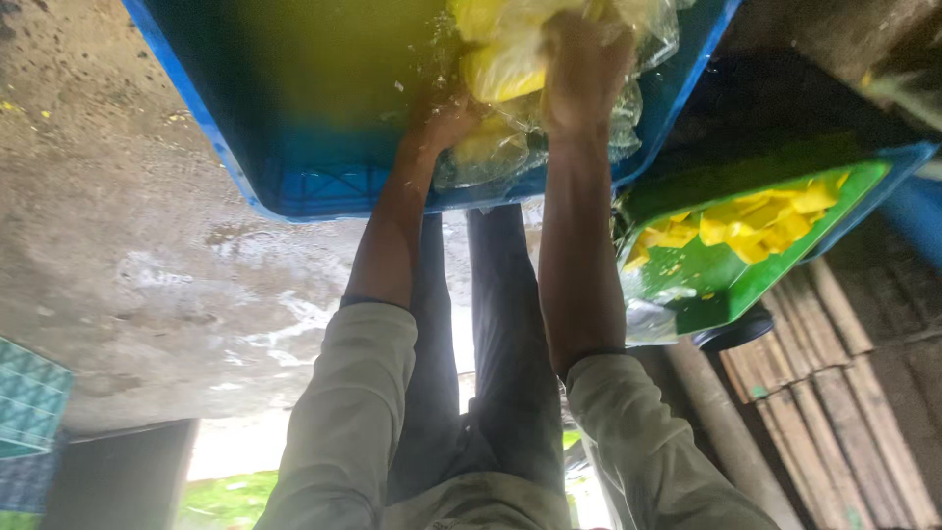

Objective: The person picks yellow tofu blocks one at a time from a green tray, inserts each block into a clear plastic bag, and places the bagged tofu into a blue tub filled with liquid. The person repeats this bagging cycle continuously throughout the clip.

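Observation:
A big blue tub point(294, 128) fills the top of the head view. In its right part lies a heap of clear plastic bags with yellow pieces point(505, 69) inside. My right hand point(581, 69) is closed on the plastic of the top bag. Lower and to the left, my left hand point(444, 118) presses against a bag, its fingers curled into the plastic at the heap's edge. Both forearms are bare, with pale sleeves pushed up. My dark trouser legs show between the arms.
A green tray point(726, 285) holding loose yellow pieces point(756, 221) stands right of the tub, on bamboo slats point(824, 393). Wet concrete floor point(128, 255) spreads to the left. A teal crate point(29, 397) sits at the left edge.

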Action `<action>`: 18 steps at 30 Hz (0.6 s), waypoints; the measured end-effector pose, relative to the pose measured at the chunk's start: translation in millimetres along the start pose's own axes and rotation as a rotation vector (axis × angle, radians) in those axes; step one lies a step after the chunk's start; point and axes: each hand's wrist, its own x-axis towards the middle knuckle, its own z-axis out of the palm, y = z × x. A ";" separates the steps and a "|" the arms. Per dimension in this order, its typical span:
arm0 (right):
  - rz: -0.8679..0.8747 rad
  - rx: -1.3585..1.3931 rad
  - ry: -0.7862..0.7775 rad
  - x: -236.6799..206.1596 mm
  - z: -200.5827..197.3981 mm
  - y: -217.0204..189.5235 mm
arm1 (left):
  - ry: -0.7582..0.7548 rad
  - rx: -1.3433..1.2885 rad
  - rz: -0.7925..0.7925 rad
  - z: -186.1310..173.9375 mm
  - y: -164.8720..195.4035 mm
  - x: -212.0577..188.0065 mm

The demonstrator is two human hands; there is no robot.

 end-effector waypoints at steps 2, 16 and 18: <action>0.099 0.144 0.081 14.6 5.8 -3.3 | -0.023 -0.046 -0.169 -0.7 0.4 0.5; -0.808 -1.371 -0.578 28.8 43.9 -22.1 | 0.562 -0.853 0.179 -1.9 -13.1 13.6; -0.771 -1.438 -0.665 44.0 52.5 -7.4 | 0.501 -0.829 0.121 -11.3 -6.0 24.1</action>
